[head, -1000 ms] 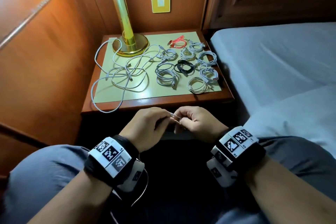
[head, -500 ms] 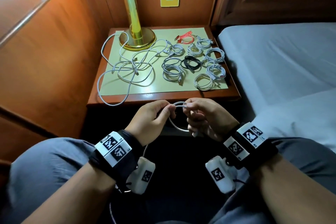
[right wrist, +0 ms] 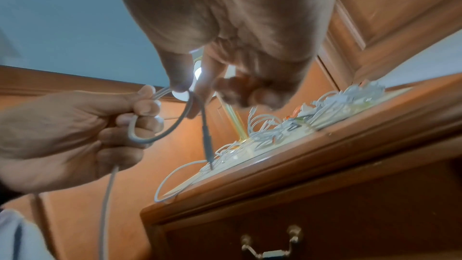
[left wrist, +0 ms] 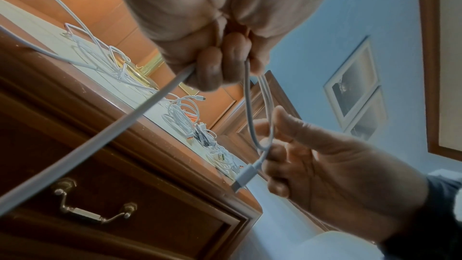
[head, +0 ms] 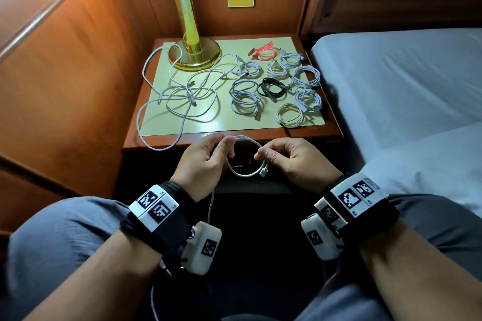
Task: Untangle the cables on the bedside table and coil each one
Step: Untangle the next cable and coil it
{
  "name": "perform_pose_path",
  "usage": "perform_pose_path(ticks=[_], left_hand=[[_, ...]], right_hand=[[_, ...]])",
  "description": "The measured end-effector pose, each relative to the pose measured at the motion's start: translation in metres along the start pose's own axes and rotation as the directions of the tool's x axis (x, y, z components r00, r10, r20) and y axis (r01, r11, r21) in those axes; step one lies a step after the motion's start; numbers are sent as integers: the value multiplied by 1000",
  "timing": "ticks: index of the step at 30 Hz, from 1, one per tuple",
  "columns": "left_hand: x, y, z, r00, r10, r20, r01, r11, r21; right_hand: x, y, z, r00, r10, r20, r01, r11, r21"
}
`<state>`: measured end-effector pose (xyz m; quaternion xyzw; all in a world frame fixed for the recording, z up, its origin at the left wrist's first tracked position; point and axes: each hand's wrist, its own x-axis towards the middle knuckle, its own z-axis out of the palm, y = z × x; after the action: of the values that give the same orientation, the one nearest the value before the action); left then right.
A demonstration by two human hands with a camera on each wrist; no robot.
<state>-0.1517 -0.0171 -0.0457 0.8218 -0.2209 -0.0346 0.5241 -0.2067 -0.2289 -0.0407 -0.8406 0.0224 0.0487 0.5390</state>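
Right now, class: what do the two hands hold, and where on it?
One white cable: left hand pinches the loop's top, right hand pinches near its plug end.

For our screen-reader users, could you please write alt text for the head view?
Two hands, left hand and right hand, hold a white cable in a loop before a bedside table bearing coiled cables and a loose tangle.

The brass lamp (head: 191,41) is cut off at twelve o'clock, its shade out of frame. The white cable (head: 210,212) disappears behind the left wrist.
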Motion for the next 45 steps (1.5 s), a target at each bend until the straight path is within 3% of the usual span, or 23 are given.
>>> perform_pose_path(ticks=[5,11,19,26,33,36,41,45], left_hand=[[-1,-1,6,994,-86,70,97,982,-162],[0,-11,8,970,-180,160,199,974,-111],[3,-8,-1,994,-96,58,92,994,60],[2,-6,1,997,-56,43,52,996,75],[5,-2,-4,999,-41,11,40,992,117],[6,-3,-5,999,-44,0,44,990,137],[6,2,-4,1000,-13,-1,13,984,176],[5,-2,-3,1000,1,13,-4,985,175]], right_hand=[[2,7,1,1000,-10,-9,10,995,97],[3,1,6,999,-37,-16,40,961,274],[5,4,12,998,13,59,-35,918,395],[7,6,13,999,43,-18,-30,887,461],[4,3,8,1000,-13,14,7,939,343],[2,0,8,997,36,65,-58,919,389],[0,-3,3,973,86,213,-193,808,557],[-2,-8,1,945,133,297,-285,780,557]])
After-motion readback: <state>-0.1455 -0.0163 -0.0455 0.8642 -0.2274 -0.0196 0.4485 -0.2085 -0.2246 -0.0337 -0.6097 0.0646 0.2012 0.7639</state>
